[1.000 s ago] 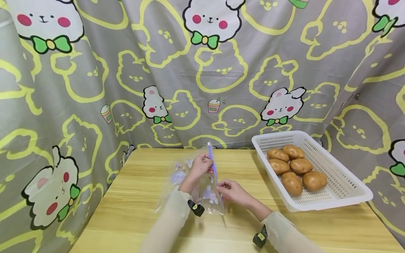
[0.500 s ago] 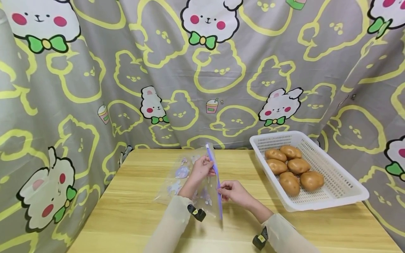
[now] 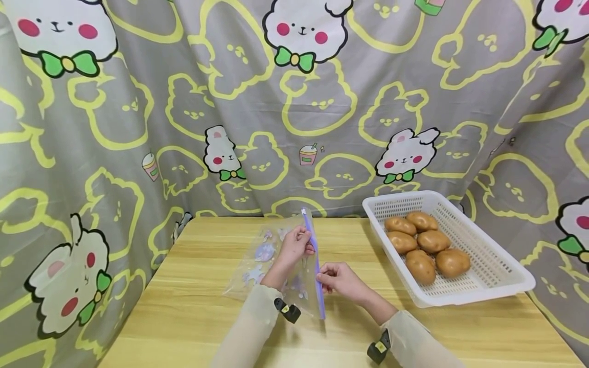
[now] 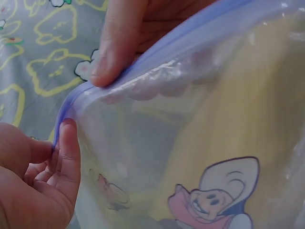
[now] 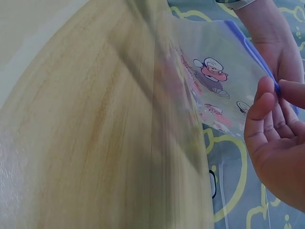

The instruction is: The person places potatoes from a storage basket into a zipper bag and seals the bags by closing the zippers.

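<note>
A clear zip bag (image 3: 264,253) with printed cartoon figures lies partly raised above the table. Its purple zip strip (image 3: 321,309) runs along the bag's right edge in the head view, with a white slider (image 3: 303,211) at the far end. My left hand (image 3: 296,244) pinches the strip toward that far end. Nearer to me, the right hand (image 3: 342,280) pinches the same strip between thumb and fingers. Up close in the left wrist view, the left fingers (image 4: 69,162) grip the purple edge, and the right hand shows at the bag (image 5: 212,76) in its own wrist view.
A white perforated plastic basket (image 3: 499,255) stands on the right of the wooden table (image 3: 184,317), holding several brown potatoes (image 3: 434,240). A grey curtain (image 3: 276,112) with cartoon prints hangs behind and around the table.
The bag's zip edge has turned more upright and its near end has come toward me. Both hands keep their pinch on the strip. The head view has shifted slightly.
</note>
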`<action>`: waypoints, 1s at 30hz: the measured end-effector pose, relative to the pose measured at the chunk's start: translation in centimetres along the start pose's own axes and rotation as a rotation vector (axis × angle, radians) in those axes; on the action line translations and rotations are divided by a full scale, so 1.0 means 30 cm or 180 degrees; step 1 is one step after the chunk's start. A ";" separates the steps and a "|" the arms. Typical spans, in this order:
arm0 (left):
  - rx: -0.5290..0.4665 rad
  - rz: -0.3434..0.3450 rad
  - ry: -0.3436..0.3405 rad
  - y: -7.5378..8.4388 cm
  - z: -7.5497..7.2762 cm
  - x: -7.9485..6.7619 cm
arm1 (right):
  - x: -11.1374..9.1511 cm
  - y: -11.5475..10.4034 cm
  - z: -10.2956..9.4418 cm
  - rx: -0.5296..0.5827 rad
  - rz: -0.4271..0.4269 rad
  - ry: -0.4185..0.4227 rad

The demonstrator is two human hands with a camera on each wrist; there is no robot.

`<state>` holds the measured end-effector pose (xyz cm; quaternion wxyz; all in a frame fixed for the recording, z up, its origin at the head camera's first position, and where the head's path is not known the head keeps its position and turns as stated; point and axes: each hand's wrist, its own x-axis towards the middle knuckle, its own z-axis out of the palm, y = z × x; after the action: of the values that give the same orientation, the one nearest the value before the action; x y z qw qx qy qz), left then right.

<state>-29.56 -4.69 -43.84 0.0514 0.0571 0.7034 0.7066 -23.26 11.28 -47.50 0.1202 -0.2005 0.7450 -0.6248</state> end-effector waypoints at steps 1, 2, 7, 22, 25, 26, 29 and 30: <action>-0.0002 0.0011 -0.0001 -0.001 0.000 0.001 | -0.001 -0.002 0.000 0.0039 -0.0003 -0.0010; 0.0007 0.0010 0.0011 -0.001 0.001 0.002 | -0.002 -0.004 0.001 0.0074 0.0005 -0.0021; 0.0150 0.0061 0.0114 0.005 0.006 -0.005 | 0.002 -0.009 0.003 0.0276 0.0069 -0.0060; 0.0003 0.0032 -0.0058 0.013 0.011 0.013 | 0.023 0.009 -0.006 0.0666 0.0201 0.0024; 0.0035 0.0068 -0.0045 0.042 0.016 -0.006 | 0.023 0.010 -0.007 0.0690 0.0201 0.0050; 0.0034 0.0067 -0.0041 0.048 0.016 -0.011 | 0.022 0.008 -0.007 0.0659 0.0189 0.0074; 0.0059 0.0064 -0.0008 0.054 0.013 -0.019 | 0.021 -0.004 -0.009 0.0526 0.0162 0.0185; 0.0080 0.0060 0.0011 0.056 0.012 -0.020 | 0.021 -0.008 -0.009 0.0491 0.0168 0.0233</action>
<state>-28.89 -4.44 -42.18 0.0428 0.0632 0.7118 0.6983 -23.89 11.21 -47.16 0.1245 -0.1480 0.7036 -0.6838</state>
